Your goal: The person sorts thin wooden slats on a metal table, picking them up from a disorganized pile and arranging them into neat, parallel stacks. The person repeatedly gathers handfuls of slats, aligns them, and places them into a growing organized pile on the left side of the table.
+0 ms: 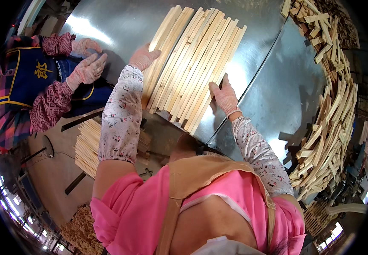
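Note:
A row of long pale wooden strips (pixel 196 63) lies side by side on the metal table, their ends uneven. At its left edge, a couple of strips (pixel 167 42) stand slightly apart from the others across a narrow dark gap. My left hand (pixel 143 58), in a pinkish glove, grips the outer edge of these left strips, its thumb over the top and its other fingers partly hidden. On the opposite side, my gloved right hand (pixel 225 97) rests by the rightmost strip, thumb and fingers spread, holding nothing. Floral sleeves cover both my forearms.
At left, a co-worker's gloved hands (pixel 86 68) are held over the edge of the metal table (pixel 273 80). A long heap of loose wood pieces (pixel 328 123) curves along the right side. Stacked strips (pixel 86 146) stand low at left, near a black bar (pixel 75 182).

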Demonstrator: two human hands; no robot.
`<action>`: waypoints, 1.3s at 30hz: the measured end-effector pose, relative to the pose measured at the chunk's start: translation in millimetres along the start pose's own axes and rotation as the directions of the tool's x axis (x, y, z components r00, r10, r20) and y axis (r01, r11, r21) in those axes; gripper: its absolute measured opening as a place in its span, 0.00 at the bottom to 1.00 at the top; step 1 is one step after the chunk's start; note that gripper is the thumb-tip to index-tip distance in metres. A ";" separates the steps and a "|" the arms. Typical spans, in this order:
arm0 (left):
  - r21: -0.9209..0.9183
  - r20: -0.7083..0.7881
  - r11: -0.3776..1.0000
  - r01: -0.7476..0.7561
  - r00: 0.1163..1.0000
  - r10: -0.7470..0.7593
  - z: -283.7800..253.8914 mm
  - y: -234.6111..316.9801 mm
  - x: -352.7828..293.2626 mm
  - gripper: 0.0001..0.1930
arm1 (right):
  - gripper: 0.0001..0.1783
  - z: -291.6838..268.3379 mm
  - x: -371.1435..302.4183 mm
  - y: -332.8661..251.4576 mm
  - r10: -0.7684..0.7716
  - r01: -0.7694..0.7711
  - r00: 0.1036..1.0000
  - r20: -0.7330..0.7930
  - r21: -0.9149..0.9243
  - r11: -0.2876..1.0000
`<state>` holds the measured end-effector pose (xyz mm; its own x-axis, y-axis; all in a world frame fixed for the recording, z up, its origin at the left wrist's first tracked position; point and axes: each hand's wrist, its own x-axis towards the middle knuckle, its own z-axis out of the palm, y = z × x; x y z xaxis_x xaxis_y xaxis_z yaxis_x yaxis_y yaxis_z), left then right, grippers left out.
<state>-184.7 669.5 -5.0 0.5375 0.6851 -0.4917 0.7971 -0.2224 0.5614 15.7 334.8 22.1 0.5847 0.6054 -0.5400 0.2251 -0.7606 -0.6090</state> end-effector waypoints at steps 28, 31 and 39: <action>-0.136 -0.537 0.988 0.068 0.833 -0.131 -49.7 -99.2 -131.0 0.32 | 0.22 21.0 147.1 -215.1 -0.493 0.789 0.595 0.635 -0.579 0.206; 0.036 -0.736 0.975 0.219 0.666 -0.123 -61.1 -103.0 -153.2 0.33 | 0.18 15.8 160.9 -209.9 -0.521 0.823 0.549 0.654 -0.532 0.199; 0.292 -0.783 0.942 -0.168 0.523 0.336 43.2 -50.5 -201.8 0.31 | 0.16 24.0 154.8 -230.9 -0.526 0.821 0.416 0.742 -0.555 -0.133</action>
<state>-321.5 512.5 37.2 0.3337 0.8270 0.4525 0.7408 -0.5269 0.4166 35.5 609.8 65.1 -0.4531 0.8261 -0.3349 0.8827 0.4682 -0.0394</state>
